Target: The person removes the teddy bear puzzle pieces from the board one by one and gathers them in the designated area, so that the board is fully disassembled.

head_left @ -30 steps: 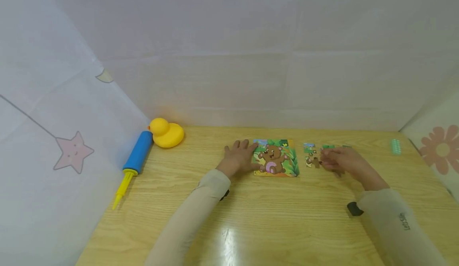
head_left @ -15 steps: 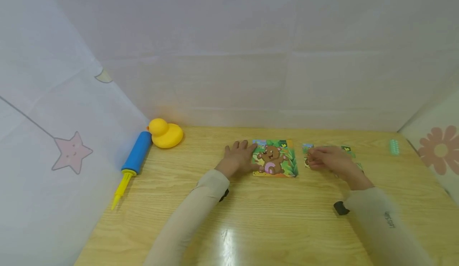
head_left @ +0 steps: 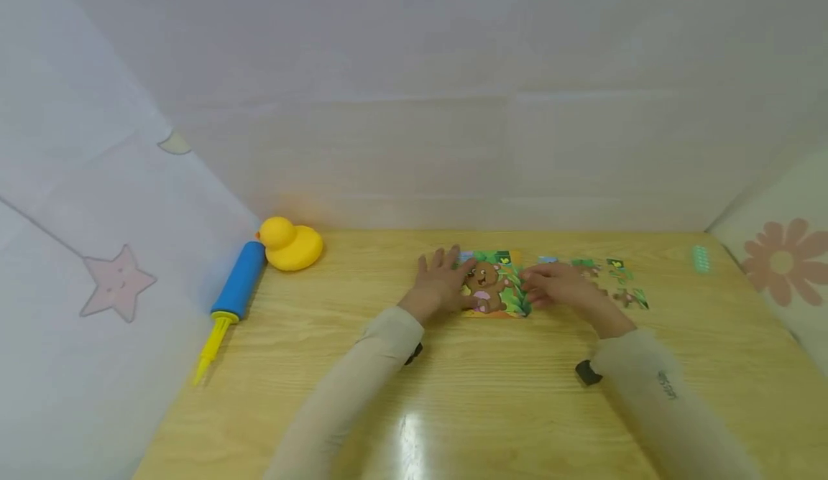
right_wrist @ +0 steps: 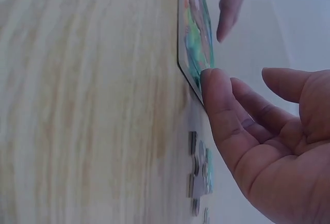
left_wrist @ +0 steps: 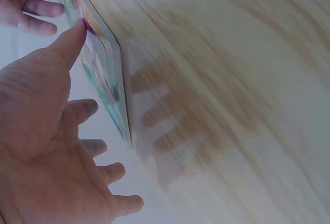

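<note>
A square bear puzzle (head_left: 488,293) lies flat on the wooden table in the head view. At its left edge, my left hand (head_left: 438,286) rests with the fingers spread; the thumb (left_wrist: 72,41) touches the picture in the left wrist view. My right hand (head_left: 559,289) is at the puzzle's right edge. In the right wrist view its fingers bend loosely, one fingertip (right_wrist: 209,79) meeting the puzzle's corner. I see nothing between thumb and fingers there. Several loose puzzle pieces (head_left: 626,297) lie right of the puzzle, some hidden behind the right hand.
A yellow toy duck (head_left: 291,244) and a blue-and-yellow hand pump (head_left: 236,282) stand at the table's left side. Near the back right corner lies a small pale green object (head_left: 701,259). White printed cloth (head_left: 414,149) hangs behind and at the sides.
My right hand has moved left, from over the loose pieces to the puzzle's right edge. My left hand stays at the left edge. The view has shifted slightly.
</note>
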### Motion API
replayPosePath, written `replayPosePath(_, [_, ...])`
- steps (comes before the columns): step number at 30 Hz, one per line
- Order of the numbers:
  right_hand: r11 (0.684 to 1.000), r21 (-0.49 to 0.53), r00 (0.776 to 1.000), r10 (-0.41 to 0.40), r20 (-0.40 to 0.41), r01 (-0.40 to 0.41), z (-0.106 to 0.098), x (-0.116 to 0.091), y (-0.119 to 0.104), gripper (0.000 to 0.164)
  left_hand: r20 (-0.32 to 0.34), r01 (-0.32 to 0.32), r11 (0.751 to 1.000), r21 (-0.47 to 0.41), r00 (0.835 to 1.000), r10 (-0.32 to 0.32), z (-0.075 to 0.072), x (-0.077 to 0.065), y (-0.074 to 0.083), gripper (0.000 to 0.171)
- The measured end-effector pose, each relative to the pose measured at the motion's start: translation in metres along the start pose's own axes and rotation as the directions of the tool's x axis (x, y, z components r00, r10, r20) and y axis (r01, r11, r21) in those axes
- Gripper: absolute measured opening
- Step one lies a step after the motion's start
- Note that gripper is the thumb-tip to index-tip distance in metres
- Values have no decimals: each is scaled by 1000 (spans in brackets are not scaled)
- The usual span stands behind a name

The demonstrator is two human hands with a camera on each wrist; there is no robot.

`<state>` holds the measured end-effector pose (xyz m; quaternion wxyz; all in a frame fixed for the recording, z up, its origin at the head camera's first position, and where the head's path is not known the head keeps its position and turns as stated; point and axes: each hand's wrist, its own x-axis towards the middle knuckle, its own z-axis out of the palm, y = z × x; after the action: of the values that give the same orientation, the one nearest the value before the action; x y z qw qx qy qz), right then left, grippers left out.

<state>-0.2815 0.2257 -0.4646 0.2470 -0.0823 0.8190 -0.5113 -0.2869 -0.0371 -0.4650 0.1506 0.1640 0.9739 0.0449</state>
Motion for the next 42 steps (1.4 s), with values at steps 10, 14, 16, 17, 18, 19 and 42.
replayPosePath(10, [998,-55,1000,-20,-16,19,13,9,-3,49,58,-34,999,-21,998,35,-4,5,16,76])
replayPosePath(14, [995,-100,999,-5,-35,1,15,10,-6,46,114,-55,994,-97,991,66,-3,8,13,77])
replayPosePath(16, [993,-118,999,7,-49,-13,15,11,-8,45,128,-64,990,-126,988,80,-2,9,11,77])
replayPosePath(17, [991,-130,998,11,-54,-18,15,11,-9,44,131,-71,987,-142,987,90,-1,9,10,77])
replayPosePath(18, [989,-147,998,10,-56,-18,15,11,-11,44,134,-73,986,-150,986,94,-1,9,9,77])
replayPosePath(19, [986,-163,998,13,-61,-22,15,11,-12,43,135,-76,985,-154,986,97,0,10,8,77])
replayPosePath(42, [911,-411,997,-55,-60,25,19,18,-9,32,148,-87,987,-131,983,107,5,12,9,78])
